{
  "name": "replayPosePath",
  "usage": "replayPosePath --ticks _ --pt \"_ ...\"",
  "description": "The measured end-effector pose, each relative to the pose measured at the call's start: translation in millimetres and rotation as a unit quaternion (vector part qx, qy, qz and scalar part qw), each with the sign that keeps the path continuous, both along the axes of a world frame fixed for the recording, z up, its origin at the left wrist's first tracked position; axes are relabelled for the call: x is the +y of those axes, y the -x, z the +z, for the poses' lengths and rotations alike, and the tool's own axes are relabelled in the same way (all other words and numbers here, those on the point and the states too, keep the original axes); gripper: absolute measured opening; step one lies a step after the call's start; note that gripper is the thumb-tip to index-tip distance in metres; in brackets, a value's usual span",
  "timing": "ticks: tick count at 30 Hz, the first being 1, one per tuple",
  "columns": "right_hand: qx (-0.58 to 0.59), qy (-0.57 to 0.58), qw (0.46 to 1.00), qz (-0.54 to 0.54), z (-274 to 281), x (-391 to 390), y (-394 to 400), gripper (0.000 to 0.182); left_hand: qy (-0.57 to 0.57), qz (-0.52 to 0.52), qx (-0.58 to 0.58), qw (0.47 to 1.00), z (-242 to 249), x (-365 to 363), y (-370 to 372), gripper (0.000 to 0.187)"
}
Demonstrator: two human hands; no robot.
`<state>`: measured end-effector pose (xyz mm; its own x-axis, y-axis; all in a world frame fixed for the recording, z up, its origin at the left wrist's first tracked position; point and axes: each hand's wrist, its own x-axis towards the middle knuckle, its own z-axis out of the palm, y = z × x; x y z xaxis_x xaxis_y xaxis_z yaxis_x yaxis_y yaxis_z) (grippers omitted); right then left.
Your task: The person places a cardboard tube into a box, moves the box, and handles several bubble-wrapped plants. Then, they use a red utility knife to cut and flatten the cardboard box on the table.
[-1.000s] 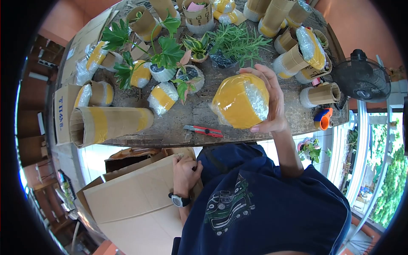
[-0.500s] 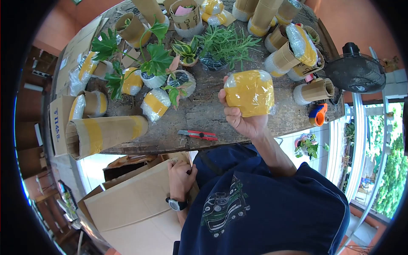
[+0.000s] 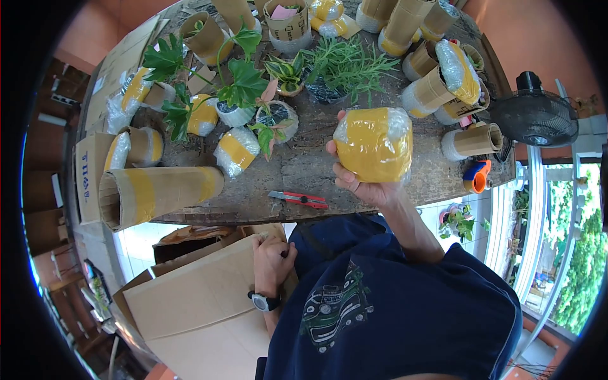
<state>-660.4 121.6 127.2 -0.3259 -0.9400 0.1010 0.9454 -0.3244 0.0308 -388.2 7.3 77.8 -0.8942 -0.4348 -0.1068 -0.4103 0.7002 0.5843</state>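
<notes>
A rounded bundle wrapped in bubble wrap and yellow tape (image 3: 375, 144) rests in my right hand (image 3: 370, 189), raised over the table's front part. My fingers curl round its left side and underside. My left hand (image 3: 272, 259), with a watch at the wrist, is at the edge of a large cardboard box (image 3: 196, 297) below the table; its fingers are curled, and a small dark thing shows between them. A red box cutter (image 3: 299, 199) lies near the table's front edge, between the hands. Another taped bundle (image 3: 237, 152) sits left of the held one.
Potted plants (image 3: 326, 73) stand mid-table. A long cardboard tube (image 3: 161, 193) lies at the front left, with more tubes (image 3: 424, 95) at the back and right. On the right are an orange tape dispenser (image 3: 477, 176) and a black fan (image 3: 535, 119).
The view has shifted slightly, moving the table's contents right in the frame. The bundle in my right hand is turned a little and appears slightly larger. My left hand keeps its place.
</notes>
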Motion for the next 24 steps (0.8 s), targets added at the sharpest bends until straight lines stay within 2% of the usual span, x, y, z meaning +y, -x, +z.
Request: replayPosePath --ticks 5,8,11,14,17,18,20,22,23,24 --pt "0.079 0.059 0.991 -0.094 2.2 -2.1 -2.7 0.094 -0.005 -0.002 -0.006 1.000 -0.9 -0.1 0.1 0.027" --pt "0.151 -0.132 0.970 -0.137 -18.0 7.0 1.7 0.107 -0.011 -0.006 -0.022 1.000 -1.6 -1.2 -0.4 0.028" --pt "0.215 -0.186 0.955 -0.081 -39.3 14.8 2.7 0.100 -0.012 -0.001 -0.004 1.000 -0.2 -0.4 -0.1 0.029" --pt "0.182 -0.309 0.933 0.025 -64.3 28.7 -0.3 0.087 -0.008 0.000 0.001 1.000 -2.1 0.7 -1.2 0.029" --pt "0.113 -0.381 0.902 0.167 -82.9 40.2 3.3 0.074 -0.013 -0.004 -0.010 1.000 -1.0 0.9 -1.1 0.029" --pt "0.139 -0.405 0.891 0.154 -85.8 45.1 2.5 0.073 -0.012 -0.004 -0.009 1.000 -0.7 0.7 -1.3 0.029" --pt "0.191 -0.451 0.863 0.127 -54.1 43.7 -2.0 0.072 -0.013 -0.006 -0.006 1.000 -0.8 1.2 -0.9 0.029" --pt "0.284 -0.413 0.861 -0.084 -36.7 44.5 -12.5 0.084 -0.011 -0.002 -0.013 1.000 -0.2 1.6 -0.1 0.030" --pt "0.294 -0.284 0.896 -0.173 -15.1 41.3 -10.0 0.093 -0.011 0.000 -0.015 1.000 -0.1 2.4 -0.3 0.030" --pt "0.280 -0.212 0.913 -0.208 -7.1 40.5 -4.5 0.099 -0.013 0.001 -0.015 1.000 -0.9 3.9 -1.9 0.030"
